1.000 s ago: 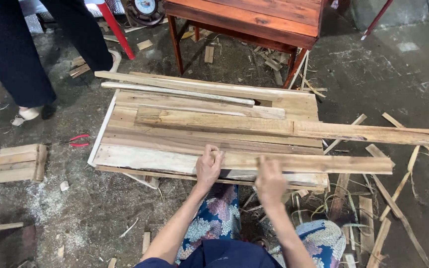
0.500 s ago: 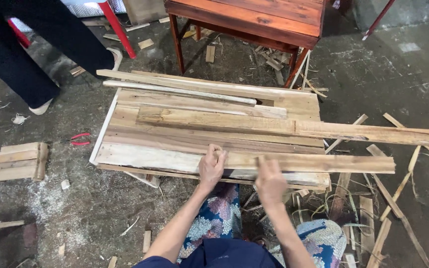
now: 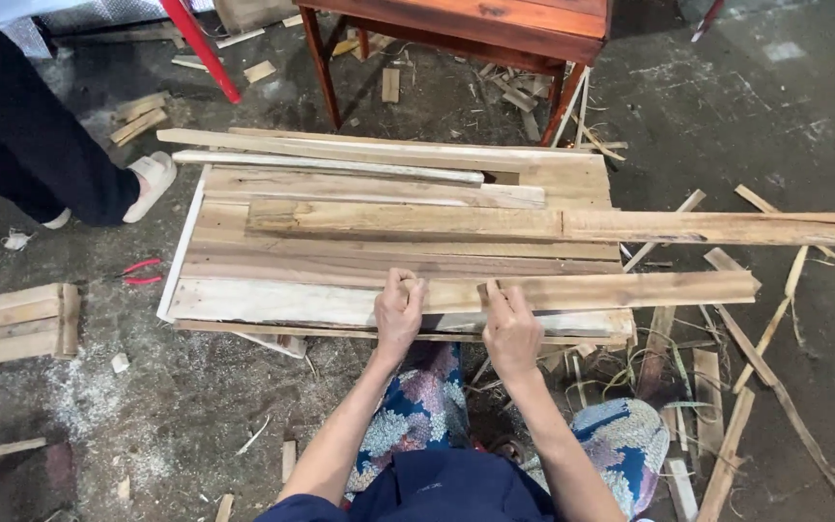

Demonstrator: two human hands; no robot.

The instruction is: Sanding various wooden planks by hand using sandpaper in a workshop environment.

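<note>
As both hands clasp it | left hand (image 3: 398, 309), right hand (image 3: 511, 327) | wooden slat (image 3: 620, 290) lies left-right (far end rightward)

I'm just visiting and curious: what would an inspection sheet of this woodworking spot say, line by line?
Surface: a low platform of stacked planks on a dirty concrete floor.
Job's things: a long wooden strip lying along the platform's near edge.
Clutter: offcuts and splinters at the right, a small slatted wood piece at the left, red-handled pliers on the floor.
Hands: left hand and right hand both grip the strip, close together.
Cables: nothing seen.
Surroundings: a red-brown wooden table beyond the platform; another person's leg and sandalled foot at the upper left.
</note>
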